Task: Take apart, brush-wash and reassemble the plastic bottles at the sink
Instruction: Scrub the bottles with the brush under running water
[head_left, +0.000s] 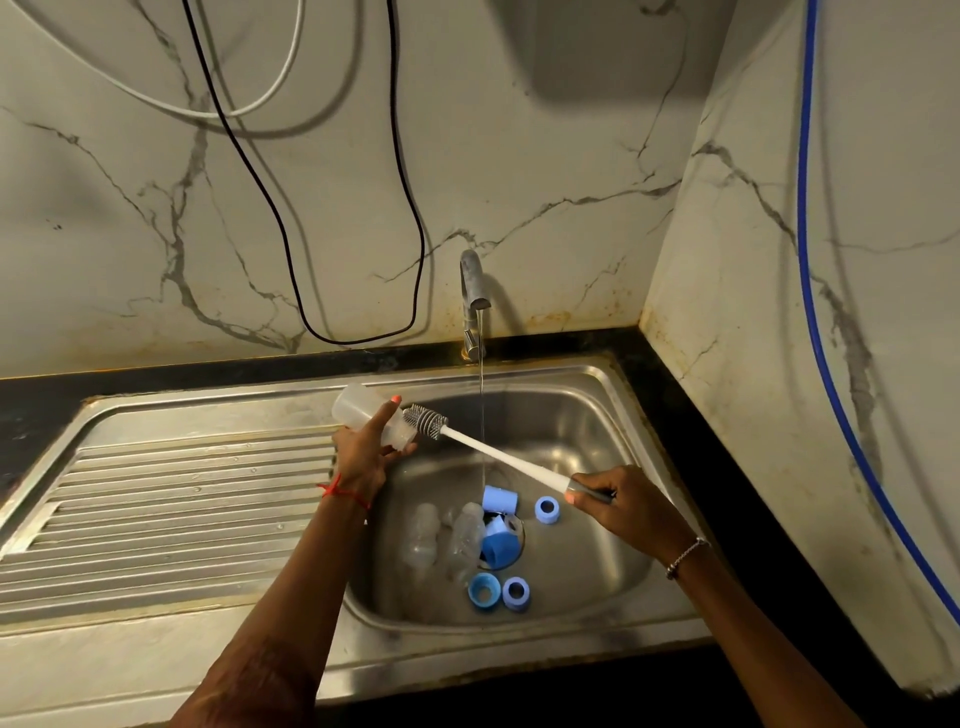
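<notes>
Bottle (363, 415) held over the sink's (597, 395) left rim, long axis running 10-to-4 o'clock, mouth facing 4. Left hand (363, 452) grip wrapped around its body. Brush (427, 421) head sits just outside the mouth, handle trailing toward 4 into the right hand (618, 499), grip closed on the handle end. Axes look nearly collinear; next push likely goes toward 10. Other bottles (441, 535) and blue caps (501, 545) lie near the drain. Tap (474, 296) running.
</notes>
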